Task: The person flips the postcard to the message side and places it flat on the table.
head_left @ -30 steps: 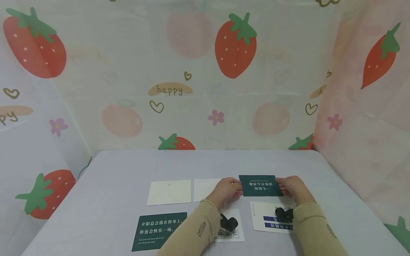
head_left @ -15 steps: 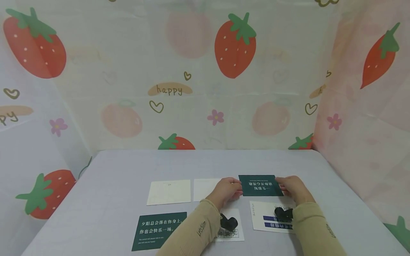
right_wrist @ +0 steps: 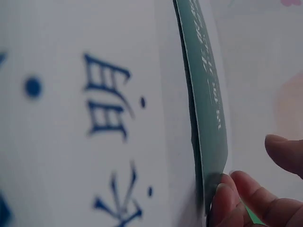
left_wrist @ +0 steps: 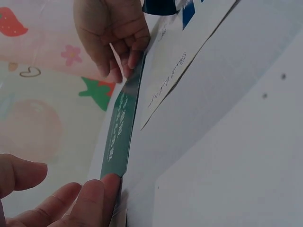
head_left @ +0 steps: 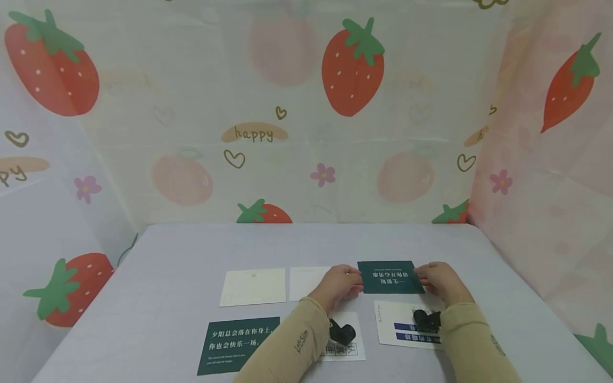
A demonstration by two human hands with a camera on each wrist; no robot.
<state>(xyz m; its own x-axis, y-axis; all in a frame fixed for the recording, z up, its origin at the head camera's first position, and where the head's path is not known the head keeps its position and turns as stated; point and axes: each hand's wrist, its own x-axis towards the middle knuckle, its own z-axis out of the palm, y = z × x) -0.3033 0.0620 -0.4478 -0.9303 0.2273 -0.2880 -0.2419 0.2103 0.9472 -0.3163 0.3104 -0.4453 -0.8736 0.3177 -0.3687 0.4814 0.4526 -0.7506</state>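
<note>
A dark green card [head_left: 390, 282] with upside-down white lettering lies at the back of the table in the head view. At its left edge my left hand [head_left: 337, 284] touches it with the fingertips. My right hand [head_left: 442, 282] does the same at the right edge. In the left wrist view the left thumb [left_wrist: 23, 175] stands well apart from the fingers at the card's end. Likewise, the right wrist view shows the right thumb [right_wrist: 286, 153] off the card, while the fingertips [right_wrist: 222, 201] meet its edge.
Below the green card lies a white card with blue bars [head_left: 399, 332]. Two pale cards, one cream [head_left: 254, 287] and one white [head_left: 306, 282], lie to the left. Nearer are another green card [head_left: 234, 348] and a white card with black characters [head_left: 354, 351], partly under the left sleeve.
My right hand has shifted very slightly to the right at the card's edge. The left hand and the cards stay practically where they were.
</note>
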